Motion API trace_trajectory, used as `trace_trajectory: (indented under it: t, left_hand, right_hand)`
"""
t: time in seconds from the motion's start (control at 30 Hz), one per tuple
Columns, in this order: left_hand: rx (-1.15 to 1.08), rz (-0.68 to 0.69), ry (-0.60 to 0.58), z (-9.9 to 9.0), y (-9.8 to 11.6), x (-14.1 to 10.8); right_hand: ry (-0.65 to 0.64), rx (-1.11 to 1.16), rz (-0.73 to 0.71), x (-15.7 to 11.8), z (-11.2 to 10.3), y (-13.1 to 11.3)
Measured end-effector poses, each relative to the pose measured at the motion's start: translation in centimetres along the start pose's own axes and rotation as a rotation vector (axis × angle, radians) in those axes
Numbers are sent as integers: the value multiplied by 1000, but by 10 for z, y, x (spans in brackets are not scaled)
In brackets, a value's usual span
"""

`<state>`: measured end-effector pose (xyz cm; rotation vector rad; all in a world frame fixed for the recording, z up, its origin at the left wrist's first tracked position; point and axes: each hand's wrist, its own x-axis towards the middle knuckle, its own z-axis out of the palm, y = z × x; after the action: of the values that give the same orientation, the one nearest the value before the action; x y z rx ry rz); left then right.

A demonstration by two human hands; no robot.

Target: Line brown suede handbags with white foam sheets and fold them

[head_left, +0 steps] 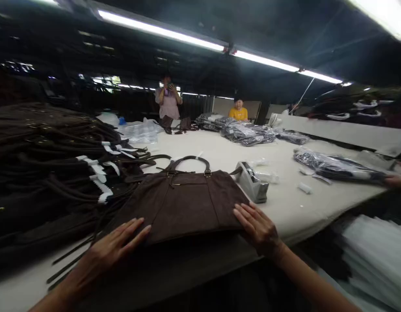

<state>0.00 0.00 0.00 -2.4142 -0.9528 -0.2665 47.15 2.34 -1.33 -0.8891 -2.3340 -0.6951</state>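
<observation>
Table: pale surface (203,145), running from lower left to right of the frame.
Pile of dark bags: heaped (66,169) across the left side, white strips (102,190) wrapped round several handles.
Brown bag: one (187,208), lower centre, lying on its side at the near edge of the table, front panel up; handles (179,162) pointing away, towards the middle of the frame.
Plastic-wrapped bundle: one (343,169), at right, with another person's hand (397,181) at its end.
Left hand: palm down (109,247), at the bag's lower left; fingers extended and a little parted, laid on the panel, closed round nothing.
Right hand: over the bag's lower right corner (260,227); fingers nearly straight, close together, no grasp visible; thumb hidden, so a pinch beneath cannot be told.
Handling stage: judged to be steadying or smoothing the panel. From this pose, a lift would call for fingers curled under both lower corners and clearance from the dispenser.
Tape dispenser: grey (257,190), just beside the bag's right side.
Small roll: white (304,188), right of the dispenser, apart from it.
</observation>
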Motion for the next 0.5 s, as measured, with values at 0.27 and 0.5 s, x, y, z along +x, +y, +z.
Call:
trace_trajectory:
  t: [0.27,0.5]
  left_hand:
    - [-47,-70,-136,49,-2,25]
    - [-184,-38,-244,13,-14,28]
  right_hand:
    - [-255,38,53,-4,34,26]
    - [-395,192,177,14,-7,-4]
